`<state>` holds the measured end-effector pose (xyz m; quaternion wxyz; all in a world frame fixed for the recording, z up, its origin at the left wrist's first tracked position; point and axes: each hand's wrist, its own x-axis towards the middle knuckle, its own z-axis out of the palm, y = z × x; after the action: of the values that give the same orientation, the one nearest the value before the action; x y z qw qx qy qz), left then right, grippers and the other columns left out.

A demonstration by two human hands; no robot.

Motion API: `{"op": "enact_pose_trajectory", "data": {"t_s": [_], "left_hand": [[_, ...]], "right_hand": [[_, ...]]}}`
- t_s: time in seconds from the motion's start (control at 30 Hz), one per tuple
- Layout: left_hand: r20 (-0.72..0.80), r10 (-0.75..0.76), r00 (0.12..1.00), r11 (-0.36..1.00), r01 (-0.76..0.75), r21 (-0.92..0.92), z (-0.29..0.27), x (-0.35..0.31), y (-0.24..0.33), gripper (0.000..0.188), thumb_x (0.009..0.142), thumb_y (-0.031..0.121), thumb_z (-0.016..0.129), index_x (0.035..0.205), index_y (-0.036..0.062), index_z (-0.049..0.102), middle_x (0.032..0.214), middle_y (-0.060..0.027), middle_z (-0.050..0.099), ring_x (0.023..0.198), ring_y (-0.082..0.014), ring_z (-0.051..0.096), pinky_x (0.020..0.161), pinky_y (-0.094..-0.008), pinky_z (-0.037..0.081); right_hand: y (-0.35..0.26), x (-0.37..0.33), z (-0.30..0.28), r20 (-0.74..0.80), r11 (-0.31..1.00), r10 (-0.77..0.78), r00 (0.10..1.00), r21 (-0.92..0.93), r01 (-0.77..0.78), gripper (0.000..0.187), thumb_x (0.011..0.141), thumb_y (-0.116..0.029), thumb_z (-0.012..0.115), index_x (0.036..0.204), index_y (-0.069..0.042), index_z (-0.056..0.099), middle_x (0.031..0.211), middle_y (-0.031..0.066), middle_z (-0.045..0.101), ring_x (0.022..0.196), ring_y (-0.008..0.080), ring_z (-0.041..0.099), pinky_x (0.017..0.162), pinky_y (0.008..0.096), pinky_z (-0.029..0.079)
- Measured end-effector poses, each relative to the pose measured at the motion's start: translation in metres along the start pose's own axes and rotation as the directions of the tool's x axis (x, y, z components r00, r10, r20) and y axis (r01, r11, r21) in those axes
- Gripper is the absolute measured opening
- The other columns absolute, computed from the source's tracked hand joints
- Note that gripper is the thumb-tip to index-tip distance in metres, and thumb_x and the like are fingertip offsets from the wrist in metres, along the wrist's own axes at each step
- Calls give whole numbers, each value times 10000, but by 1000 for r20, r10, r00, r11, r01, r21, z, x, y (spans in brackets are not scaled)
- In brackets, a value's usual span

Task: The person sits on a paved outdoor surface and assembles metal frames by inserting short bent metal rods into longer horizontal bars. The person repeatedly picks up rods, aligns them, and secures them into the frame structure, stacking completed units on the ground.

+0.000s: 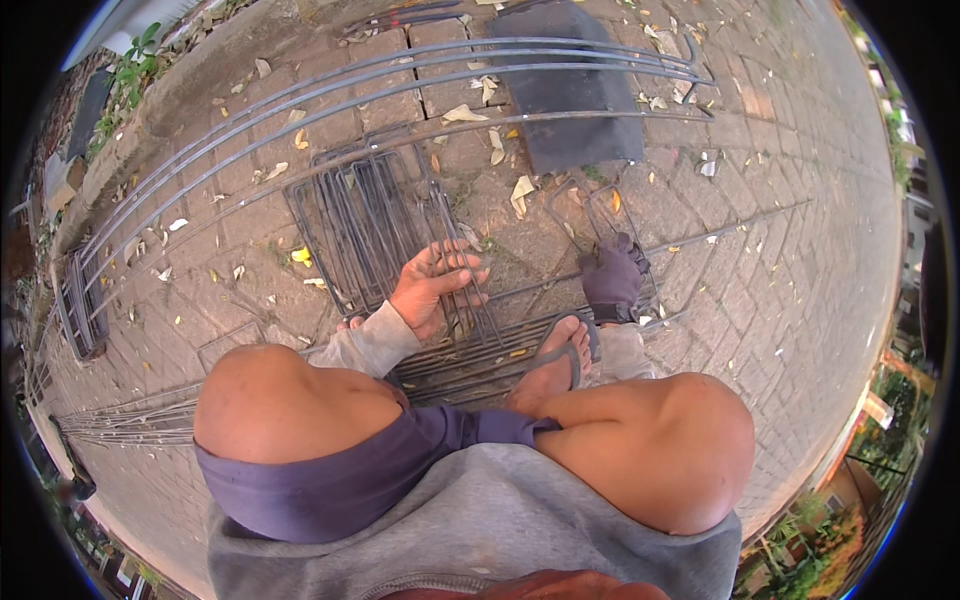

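Note:
My bare left hand (pixel 425 288) has its fingers curled round several thin steel stirrups (pixel 437 205), bent-wire rectangles standing on edge. Just left of it, a pile of similar rectangular stirrups (pixel 365 225) lies flat on the paving. My right hand (pixel 613 275), in a dark purple glove, is closed on another bent steel stirrup (pixel 556 210), whose loops stick out beyond the fingers. The gloved fingertips are partly hidden. A bundle of straight steel rods (pixel 450 372) lies below both hands, beside my sandalled foot (pixel 560 360).
Long bent bars (pixel 330 95) arc across the far side, over a dark flat sheet (pixel 570 105). More stirrups (pixel 80 305) hang round their left end. A single rod (pixel 730 230) extends rightward. Rod ends (pixel 125 425) fan out at left. Dry leaves are scattered over the brick paving (pixel 780 290).

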<state>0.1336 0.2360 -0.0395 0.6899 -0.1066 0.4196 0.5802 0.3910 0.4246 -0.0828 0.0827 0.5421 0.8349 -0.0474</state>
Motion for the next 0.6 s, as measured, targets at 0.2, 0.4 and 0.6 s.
{"op": "enact_pose_trajectory", "data": {"t_s": [0.2,0.4,0.6], "left_hand": [[-39,-37,999,999,37,-3,-3,-2,1,353,965,-12,648,1293,92,571,1139,-54,696,1028,-214,701,874,-501,636],[-63,-33,997,999,36,40,-6,2,7,362,963,-1,652,1302,101,576,1162,-44,695,988,-190,697,851,-483,627],[4,-43,999,999,43,-2,-5,2,7,278,983,-5,612,1234,108,577,1205,-67,697,1027,-192,694,832,-446,636]], "right_hand": [[10,8,-30,-83,927,-191,978,313,207,127,937,-137,699,938,-14,731,802,98,699,754,232,685,664,380,537],[-20,-14,-98,132,543,-100,986,838,-57,116,960,-106,672,950,-7,732,830,84,708,729,203,673,640,351,534],[-55,-26,-68,453,-264,-290,843,809,-526,158,975,-154,700,980,2,723,865,62,714,671,109,634,577,255,512]]}}
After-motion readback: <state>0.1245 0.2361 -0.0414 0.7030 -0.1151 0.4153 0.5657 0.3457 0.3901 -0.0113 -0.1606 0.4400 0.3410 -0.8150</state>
